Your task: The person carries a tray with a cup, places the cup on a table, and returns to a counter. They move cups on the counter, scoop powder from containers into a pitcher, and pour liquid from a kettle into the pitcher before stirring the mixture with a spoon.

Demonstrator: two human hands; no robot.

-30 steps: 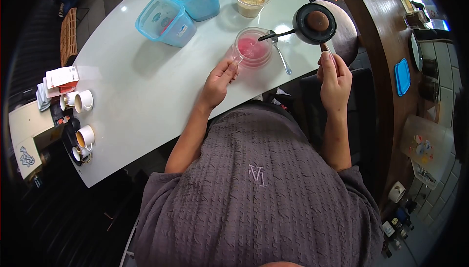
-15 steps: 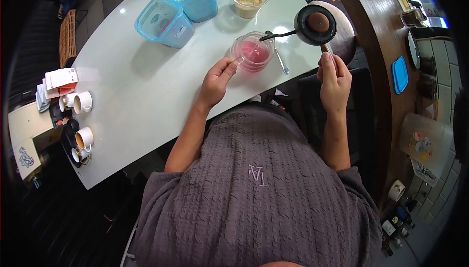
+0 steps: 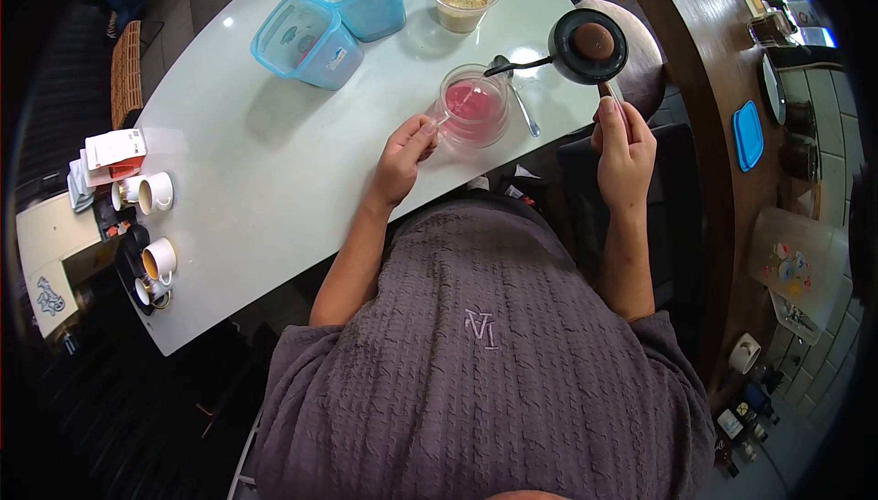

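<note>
My right hand (image 3: 625, 157) is closed around the handle of a black gooseneck kettle (image 3: 565, 61) with a round brown knob on its lid. The kettle hangs above the table's edge, and its thin spout points left over a clear glass cup (image 3: 483, 130). A thin stream of liquid runs from the spout tip into the cup, which has pink liquid in it. With fingers pinched, my left hand (image 3: 402, 158) grips the cup at its left, by what looks like a clear handle. A metal spoon (image 3: 525, 109) lies on the table just right of the cup.
Behind the cup stand a clear bowl (image 3: 466, 17) of tan crumbs and two blue plastic containers (image 3: 331, 69) (image 3: 375, 15), one with a utensil in it. White mugs (image 3: 157, 258) line the left end of the white table (image 3: 265, 198). A wooden counter (image 3: 704, 61) runs along the right.
The glass cup has shifted slightly and sits more level, with its pink liquid a little differently placed. My left hand has moved slightly left and down; the kettle stays almost still.
</note>
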